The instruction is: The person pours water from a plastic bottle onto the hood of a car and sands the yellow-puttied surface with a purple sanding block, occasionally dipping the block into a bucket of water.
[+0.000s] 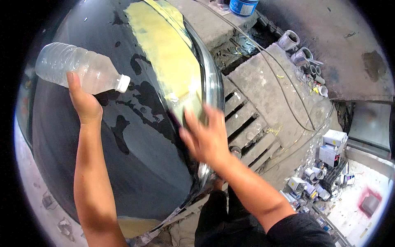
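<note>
In my left hand [85, 101] is a clear plastic bottle [86, 68] with a white cap, held on its side above the wet, dark curved car panel [115, 173]. My right hand [202, 138], blurred by motion, grips a pale greenish pad [187, 105] against the lower end of a pale yellow coated strip [164, 53] on that panel. Glossy trim [213, 88] runs along the panel's right edge, just beside this hand.
Concrete floor [271, 82] with a slotted section [251, 136] lies right of the panel, crossed by hoses [288, 92]. Several cans [300, 55] line the upper right; a blue bucket [242, 6] stands at top. Boxes [331, 152] and cans clutter the lower right.
</note>
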The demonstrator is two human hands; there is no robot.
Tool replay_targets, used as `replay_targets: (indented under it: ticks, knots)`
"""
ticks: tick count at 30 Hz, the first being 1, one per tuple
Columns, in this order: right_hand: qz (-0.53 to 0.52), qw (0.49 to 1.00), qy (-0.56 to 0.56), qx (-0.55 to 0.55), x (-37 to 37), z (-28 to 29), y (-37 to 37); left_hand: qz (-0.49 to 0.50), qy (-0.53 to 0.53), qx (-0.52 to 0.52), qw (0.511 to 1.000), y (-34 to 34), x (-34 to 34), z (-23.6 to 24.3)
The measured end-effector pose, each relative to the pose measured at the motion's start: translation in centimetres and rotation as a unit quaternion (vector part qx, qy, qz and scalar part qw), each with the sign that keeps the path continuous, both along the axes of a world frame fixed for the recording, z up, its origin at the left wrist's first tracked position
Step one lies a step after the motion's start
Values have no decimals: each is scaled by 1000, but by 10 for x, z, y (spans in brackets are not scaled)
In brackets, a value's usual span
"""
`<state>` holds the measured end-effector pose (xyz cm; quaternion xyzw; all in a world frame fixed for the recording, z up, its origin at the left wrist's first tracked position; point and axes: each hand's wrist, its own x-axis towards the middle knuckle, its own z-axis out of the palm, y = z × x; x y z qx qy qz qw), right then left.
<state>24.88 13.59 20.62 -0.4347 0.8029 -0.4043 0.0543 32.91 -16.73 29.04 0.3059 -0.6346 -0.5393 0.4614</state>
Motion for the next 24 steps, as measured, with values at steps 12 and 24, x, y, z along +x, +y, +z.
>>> replay_targets:
  ticks: [12,24]
  knots:
    - [-50,994,65,-74,-55,17,-65,13,-69,-27,997,4,-1,-3]
    - [-31,992,89,-88,-69,34,-93,-2,-115,-78,990,8,3,4]
